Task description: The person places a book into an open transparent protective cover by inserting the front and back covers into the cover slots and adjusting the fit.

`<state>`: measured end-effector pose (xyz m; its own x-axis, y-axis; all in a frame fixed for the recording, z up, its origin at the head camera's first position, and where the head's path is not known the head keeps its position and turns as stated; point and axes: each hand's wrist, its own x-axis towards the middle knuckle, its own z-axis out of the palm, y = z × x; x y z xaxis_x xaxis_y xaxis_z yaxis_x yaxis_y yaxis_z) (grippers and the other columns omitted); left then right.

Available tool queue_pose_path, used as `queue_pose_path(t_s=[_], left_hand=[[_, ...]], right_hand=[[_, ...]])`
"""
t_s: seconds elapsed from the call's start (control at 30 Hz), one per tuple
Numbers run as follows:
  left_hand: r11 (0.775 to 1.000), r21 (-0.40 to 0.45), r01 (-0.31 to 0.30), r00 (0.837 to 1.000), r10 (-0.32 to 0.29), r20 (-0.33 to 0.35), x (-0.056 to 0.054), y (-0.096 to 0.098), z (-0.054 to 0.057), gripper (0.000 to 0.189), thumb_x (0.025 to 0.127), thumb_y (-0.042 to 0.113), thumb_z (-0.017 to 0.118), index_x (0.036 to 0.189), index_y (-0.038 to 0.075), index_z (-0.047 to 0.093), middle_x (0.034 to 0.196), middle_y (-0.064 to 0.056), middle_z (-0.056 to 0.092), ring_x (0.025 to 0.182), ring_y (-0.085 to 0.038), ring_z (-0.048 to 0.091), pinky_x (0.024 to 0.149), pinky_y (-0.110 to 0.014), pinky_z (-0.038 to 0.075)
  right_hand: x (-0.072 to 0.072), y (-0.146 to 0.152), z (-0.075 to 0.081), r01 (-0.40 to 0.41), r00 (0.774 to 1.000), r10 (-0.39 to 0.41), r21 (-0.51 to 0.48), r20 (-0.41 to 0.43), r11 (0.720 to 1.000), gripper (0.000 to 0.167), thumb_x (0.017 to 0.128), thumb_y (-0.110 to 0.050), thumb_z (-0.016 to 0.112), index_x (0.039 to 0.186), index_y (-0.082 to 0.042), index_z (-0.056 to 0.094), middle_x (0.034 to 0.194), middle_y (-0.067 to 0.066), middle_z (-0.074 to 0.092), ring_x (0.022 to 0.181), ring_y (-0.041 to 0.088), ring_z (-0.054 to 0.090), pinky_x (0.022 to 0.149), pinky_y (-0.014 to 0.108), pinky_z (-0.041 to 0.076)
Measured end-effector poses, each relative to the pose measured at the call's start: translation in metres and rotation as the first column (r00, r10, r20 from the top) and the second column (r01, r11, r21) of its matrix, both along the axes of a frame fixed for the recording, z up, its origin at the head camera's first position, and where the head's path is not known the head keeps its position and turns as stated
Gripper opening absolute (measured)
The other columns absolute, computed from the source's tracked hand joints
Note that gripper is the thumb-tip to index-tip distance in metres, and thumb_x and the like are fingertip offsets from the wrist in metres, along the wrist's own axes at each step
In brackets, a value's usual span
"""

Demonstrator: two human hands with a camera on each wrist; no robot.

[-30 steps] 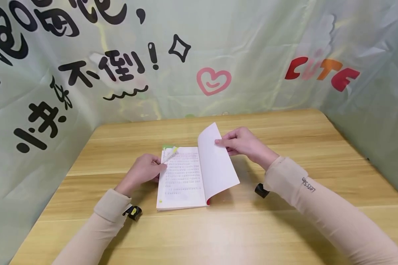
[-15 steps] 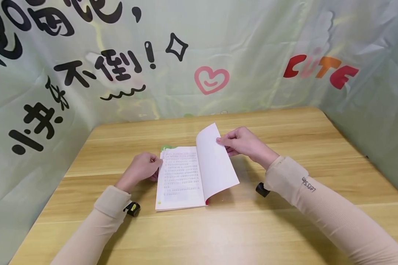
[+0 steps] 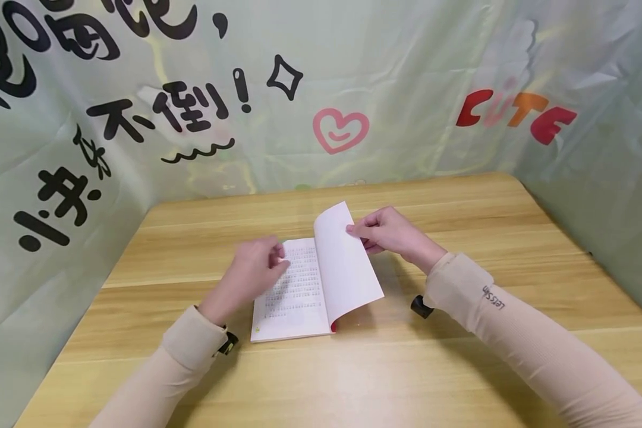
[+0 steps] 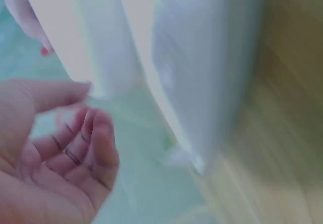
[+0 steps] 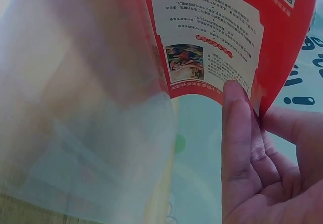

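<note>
An open book (image 3: pixel 299 297) lies on the table, its left page covered in rows of small print. My right hand (image 3: pixel 393 235) pinches the outer edge of the raised back cover (image 3: pixel 348 267), white on the inside. In the right wrist view the cover's red outer side (image 5: pixel 282 42) carries a white text panel, a small picture and a code square. Thumb and fingers meet at its edge. My left hand (image 3: pixel 248 270) hovers over the left page's upper part, fingers loosely curled. In the left wrist view a gap shows between thumb and fingers, nothing held; the pages (image 4: pixel 192 57) are blurred.
Wood-grain table (image 3: pixel 433 380) surrounds the book. Behind and beside it hangs a pale green printed cloth (image 3: pixel 417 119) with lettering and a pink heart (image 3: pixel 341 131). A glossy see-through surface (image 5: pixel 86 148) fills the left of the right wrist view.
My left hand has left the page's left edge and moved right, over the print. A slim yellow-ended strip seen at the page top one second ago is no longer visible. The right hand stays put.
</note>
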<state>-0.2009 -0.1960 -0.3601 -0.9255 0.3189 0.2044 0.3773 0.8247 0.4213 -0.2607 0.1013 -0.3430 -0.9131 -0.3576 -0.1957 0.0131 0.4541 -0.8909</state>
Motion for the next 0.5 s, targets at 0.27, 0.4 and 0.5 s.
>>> queue_pose_path(t_s=[0.27, 0.4, 0.5], left_hand=[[0.975, 0.048, 0.216, 0.963, -0.221, 0.155, 0.0, 0.023, -0.006, 0.076, 0.102, 0.048, 0.071, 0.162, 0.012, 0.042, 0.166, -0.017, 0.045, 0.155, -0.038, 0.043, 0.123, -0.064, 0.041], [0.981, 0.05, 0.186, 0.946, -0.192, 0.26, -0.008, 0.021, -0.016, 0.094, 0.099, 0.063, 0.067, 0.173, 0.032, 0.019, 0.18, -0.016, 0.018, 0.166, -0.04, 0.021, 0.125, -0.076, 0.026], [0.989, 0.023, 0.144, 0.939, -0.144, 0.313, -0.01, 0.019, -0.02, 0.098, 0.096, 0.074, 0.063, 0.171, 0.048, 0.006, 0.183, -0.013, 0.005, 0.168, -0.042, 0.011, 0.122, -0.085, 0.014]], right_hand=[[0.002, -0.005, -0.006, -0.023, 0.999, 0.024, 0.001, -0.032, 1.0, 0.036, 0.106, -0.033, 0.07, 0.107, 0.002, 0.079, 0.094, 0.007, 0.078, 0.08, 0.016, 0.076, 0.087, 0.046, 0.067], [0.002, -0.01, -0.011, -0.032, 0.997, 0.035, 0.038, -0.073, 0.999, 0.034, 0.106, -0.032, 0.069, 0.105, 0.001, 0.08, 0.091, 0.007, 0.079, 0.076, 0.015, 0.076, 0.083, 0.046, 0.068], [0.002, -0.012, -0.013, -0.034, 0.993, 0.043, 0.088, -0.112, 0.996, 0.032, 0.106, -0.031, 0.07, 0.105, -0.001, 0.081, 0.089, 0.008, 0.08, 0.075, 0.018, 0.077, 0.079, 0.044, 0.068]])
